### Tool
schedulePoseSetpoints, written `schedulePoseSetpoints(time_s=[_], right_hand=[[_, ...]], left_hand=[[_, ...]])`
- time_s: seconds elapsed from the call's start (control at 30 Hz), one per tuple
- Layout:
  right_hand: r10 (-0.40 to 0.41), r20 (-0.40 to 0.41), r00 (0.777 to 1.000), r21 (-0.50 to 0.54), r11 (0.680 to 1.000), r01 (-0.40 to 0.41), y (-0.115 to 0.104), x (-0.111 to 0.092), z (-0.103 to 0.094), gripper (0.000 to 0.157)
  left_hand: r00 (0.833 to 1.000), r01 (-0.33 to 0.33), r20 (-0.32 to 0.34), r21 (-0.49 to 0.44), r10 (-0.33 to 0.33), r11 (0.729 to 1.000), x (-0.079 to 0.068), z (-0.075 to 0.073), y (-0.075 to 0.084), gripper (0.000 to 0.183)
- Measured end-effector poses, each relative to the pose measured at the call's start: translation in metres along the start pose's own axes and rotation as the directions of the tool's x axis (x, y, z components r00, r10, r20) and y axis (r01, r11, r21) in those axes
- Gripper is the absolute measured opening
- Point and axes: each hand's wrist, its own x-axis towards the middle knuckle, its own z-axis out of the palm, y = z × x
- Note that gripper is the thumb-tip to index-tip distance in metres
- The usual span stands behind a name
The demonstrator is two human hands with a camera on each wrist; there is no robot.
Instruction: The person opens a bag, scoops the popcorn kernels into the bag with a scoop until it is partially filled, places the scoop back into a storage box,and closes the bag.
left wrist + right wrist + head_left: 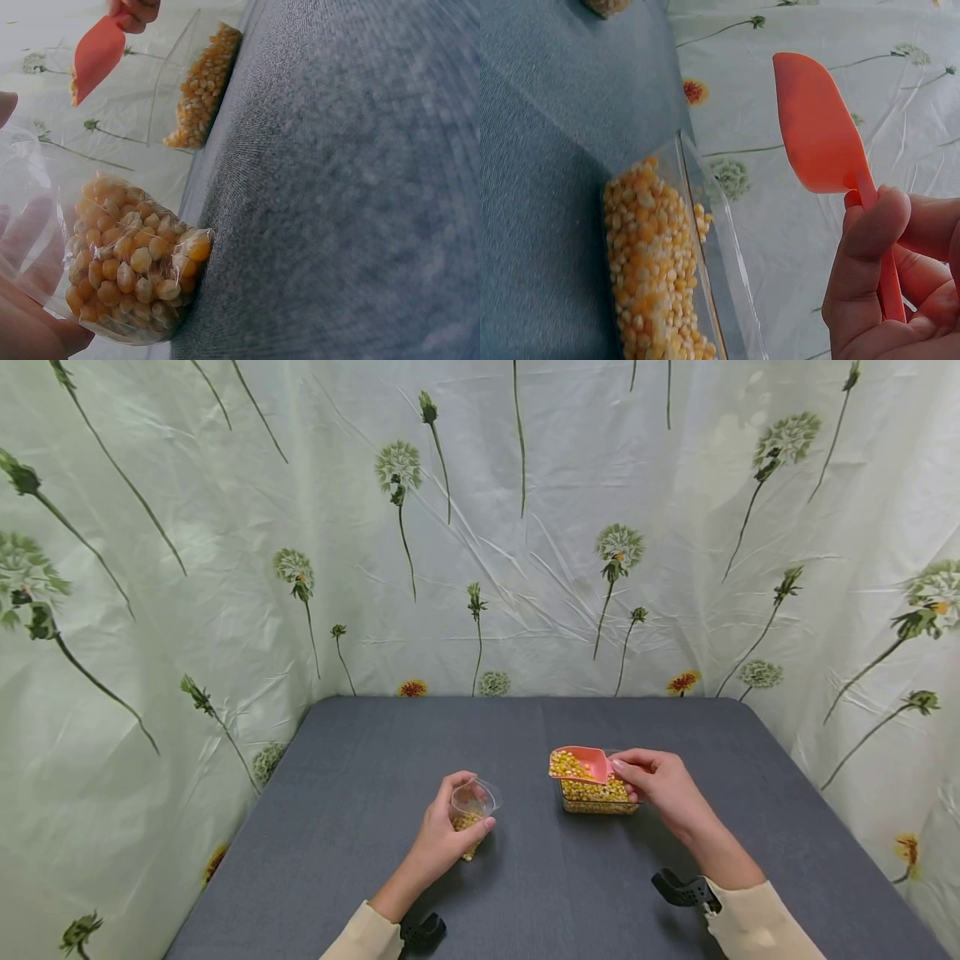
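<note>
On the left, the left hand (442,831) curls around a clear plastic bag (135,262) of corn kernels, thumb on one side and fingers on the other, the mouth spread wide and the base low at the tabletop (360,777). The film looks thin, limp and somewhat slick, with the kernels giving it what weight and body it has; a light grip just under the rim should keep it open without crushing it. Farther right, a clear box (600,809) of kernels sits on the tabletop, probably stiff and heavier, best steadied by its walls. Above it is a coral scoop (596,765), partly loaded, likely light and rigid, its loose kernels quick to spill if tipped. The right hand (670,789) pinches its slim handle, thumb against curled fingers, a sensible hold for keeping it level.
</note>
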Motion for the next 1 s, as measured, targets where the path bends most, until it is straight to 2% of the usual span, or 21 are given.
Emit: schedulePoseSetpoints(time_s=[0.13, 0.2, 0.3, 0.43, 0.6, 1.0], right_hand=[[-0.010, 0.016, 1.000, 0.013, 1.000, 0.010, -0.004, 0.002, 0.006, 0.038], [-0.017, 0.028, 0.999, 0.022, 1.000, 0.017, -0.007, 0.003, 0.008, 0.038], [-0.020, 0.039, 0.999, 0.029, 0.999, 0.019, -0.011, 0.005, 0.011, 0.037], [-0.013, 0.037, 0.999, 0.019, 1.000, 0.013, -0.015, 0.007, 0.016, 0.036], [-0.017, 0.043, 0.999, 0.023, 1.000, 0.016, -0.018, 0.010, 0.021, 0.034], [-0.058, 0.100, 0.993, 0.062, 0.997, 0.052, -0.023, 0.015, 0.038, 0.032]], left_hand=[[1.000, 0.027, -0.002, 0.005, -0.027, 1.000, 0.001, 0.000, 0.002, 0.064], [1.000, 0.025, -0.010, 0.007, -0.025, 1.000, 0.001, 0.001, -0.007, 0.065], [1.000, 0.004, -0.016, 0.008, -0.004, 1.000, 0.001, 0.002, -0.010, 0.063], [1.000, -0.006, -0.023, 0.024, 0.007, 1.000, 0.000, 0.002, -0.010, 0.063], [0.999, 0.021, -0.028, 0.032, -0.020, 0.999, 0.001, 0.002, -0.009, 0.063], [0.999, 0.027, -0.025, 0.030, -0.026, 0.999, 0.001, 0.002, -0.010, 0.064]])
